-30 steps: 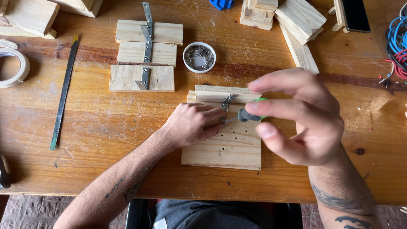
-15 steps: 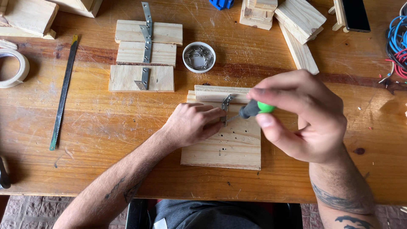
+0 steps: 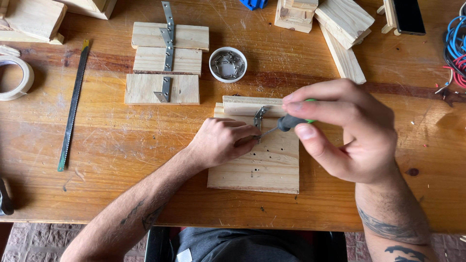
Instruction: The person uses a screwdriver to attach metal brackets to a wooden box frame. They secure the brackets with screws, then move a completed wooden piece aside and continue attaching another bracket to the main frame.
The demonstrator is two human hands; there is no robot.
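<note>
One screwdriver [image 3: 284, 124], long axis sideways, tip pointing left; right hand [image 3: 349, 131] gripping

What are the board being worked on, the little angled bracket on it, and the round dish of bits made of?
Pale flat board: unfinished wood, visible grain, drilled holes. Small grey angle bracket: likely metal, dull shine. Round white dish: possibly plastic or ceramic, smooth rim, holding what look like silvery metal screws.

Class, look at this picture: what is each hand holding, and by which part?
Right hand grips a screwdriver by its handle. Left hand presses on the wooden board beside the metal bracket.
</note>
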